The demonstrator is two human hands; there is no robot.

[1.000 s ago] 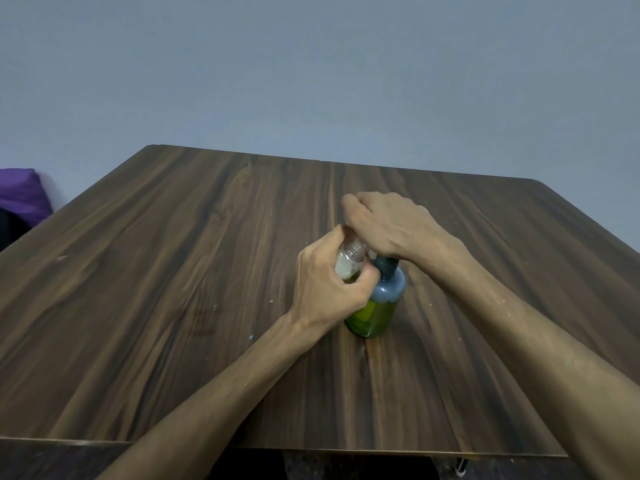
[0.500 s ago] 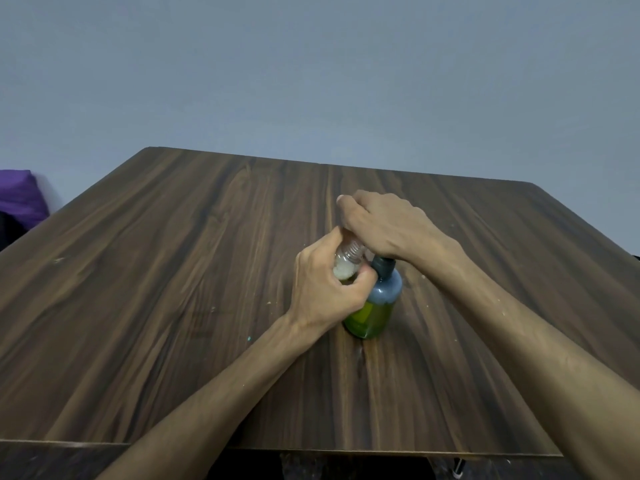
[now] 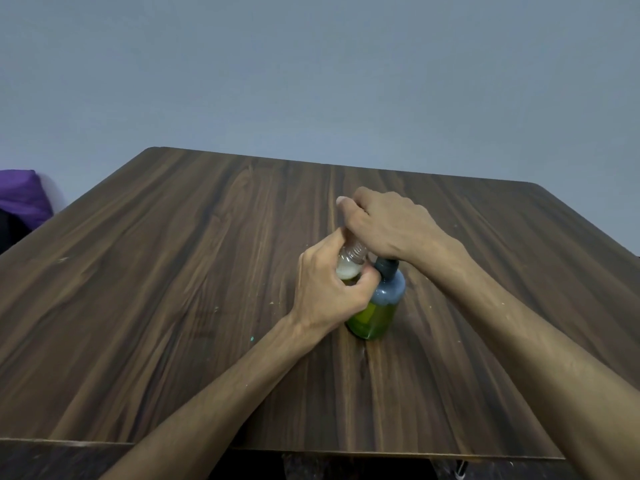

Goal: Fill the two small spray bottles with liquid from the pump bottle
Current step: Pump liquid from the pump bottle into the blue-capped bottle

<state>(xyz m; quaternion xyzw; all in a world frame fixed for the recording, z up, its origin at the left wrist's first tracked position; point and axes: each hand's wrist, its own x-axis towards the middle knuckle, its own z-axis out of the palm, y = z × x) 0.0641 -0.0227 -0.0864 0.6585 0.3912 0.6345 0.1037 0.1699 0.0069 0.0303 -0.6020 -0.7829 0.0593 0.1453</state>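
Head view: pump bottle (image 3: 375,315) upright at mid-surface (image 3: 173,289), green liquid inside. Left hand (image 3: 332,296) at its 9 o'clock, grip wrapped round small spray bottle (image 3: 350,263), threaded neck bare, foam inside. Right hand (image 3: 384,226) at 12 o'clock, grip curled down over pump head. Purple cloth (image 3: 20,199) off-surface, far 9 o'clock.

Left half of frame: bare counter (image 3: 145,289), open to a hand from near edge to far edge.
Upper right: counter bare behind the hands.
Centre: pump bottle (image 3: 377,313) stands upright, left hand (image 3: 329,296) and right hand (image 3: 388,226) clustered over it.
Lower middle and right: both forearms cross the near counter.
Far left edge: purple object (image 3: 20,199) off the counter.
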